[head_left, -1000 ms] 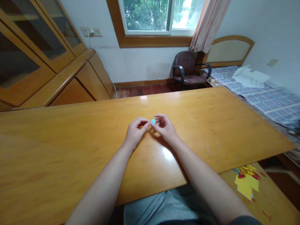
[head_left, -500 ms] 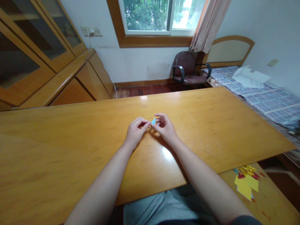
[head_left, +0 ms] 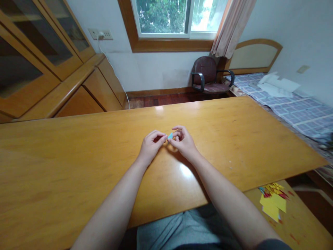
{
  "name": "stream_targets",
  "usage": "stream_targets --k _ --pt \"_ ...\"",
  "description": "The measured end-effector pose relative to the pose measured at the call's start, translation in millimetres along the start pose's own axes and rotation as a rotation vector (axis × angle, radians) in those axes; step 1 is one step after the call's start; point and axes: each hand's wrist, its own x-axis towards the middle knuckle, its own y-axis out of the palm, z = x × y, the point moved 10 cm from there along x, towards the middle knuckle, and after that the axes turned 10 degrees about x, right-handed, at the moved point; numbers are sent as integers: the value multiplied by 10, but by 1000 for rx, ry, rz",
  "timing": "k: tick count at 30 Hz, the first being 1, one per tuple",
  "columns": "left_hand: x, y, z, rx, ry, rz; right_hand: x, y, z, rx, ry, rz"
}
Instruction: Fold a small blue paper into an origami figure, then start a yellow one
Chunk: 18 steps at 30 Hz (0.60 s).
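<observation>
Along the left wall runs a glass-fronted wooden cabinet (head_left: 39, 52), and a cable hangs from the wall socket (head_left: 101, 34) beside it. The long wooden counter (head_left: 78, 156) spans the view, and both forearms reach across it to meet near its middle.

The left hand (head_left: 152, 144) has its fingers curled in, and its grip pinches thumb against forefinger on the left edge of a small blue paper (head_left: 170, 135). The paper sits between the two hands, just above the counter or barely touching it; which one cannot be told. It is tiny, probably folded, so fingertips alone suit it better than a full fist.

The right hand (head_left: 183, 142) mirrors the left. Its grip closes on the paper's right side with the fingers arched over it, seemingly so each hand steadies what the other presses.

Beyond them an armchair (head_left: 208, 76) stands under the window (head_left: 177, 15), and a bed (head_left: 299, 107) lies along the right wall. A pile of yellow sheets (head_left: 273, 203) rests on a lower surface at the right, well apart from the hands.
</observation>
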Motion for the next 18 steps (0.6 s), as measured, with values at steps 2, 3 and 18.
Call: stream_targets --k 2,3,18 --pt "-2 20 25 -19 -10 21 0 -10 -7 13 12 -7" --pt "-3 25 33 -24 -11 27 0 -13 -12 14 17 -8" --pt "-6 22 9 60 -14 27 -6 -76 -54 -79 19 -34"
